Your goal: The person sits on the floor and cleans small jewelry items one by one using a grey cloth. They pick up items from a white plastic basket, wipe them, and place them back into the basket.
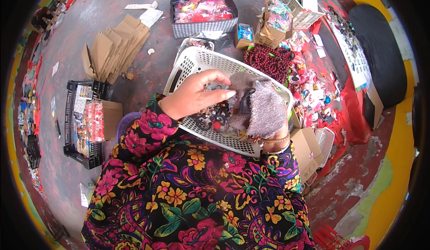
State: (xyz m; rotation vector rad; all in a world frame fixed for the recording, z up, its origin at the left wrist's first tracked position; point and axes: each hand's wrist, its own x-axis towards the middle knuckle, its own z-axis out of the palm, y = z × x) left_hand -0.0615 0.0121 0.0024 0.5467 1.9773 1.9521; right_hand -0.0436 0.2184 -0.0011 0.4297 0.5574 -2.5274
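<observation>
A white perforated plastic basket (215,57) lies across my lap, with dark hair ties and other small accessories (215,117) inside. My left hand (191,97) is over its left half, thumb and index finger apart with no object visible between them. At the basket's right side my right hand (277,136) is mostly hidden under a grey fuzzy cloth (267,110), which it holds up. Dark strands, perhaps hair ties, lie against the cloth's left edge. More grey fabric (243,82) lies behind it. A beaded bracelet circles the right wrist.
Flattened cardboard (117,45) and a black crate (69,122) with a carton are at left. Beyond the basket stand a checked fabric bin (205,26) of packaged items and small cartons. Dark red beads (268,62), piled accessories (314,92) and an open cardboard box (307,149) are at right.
</observation>
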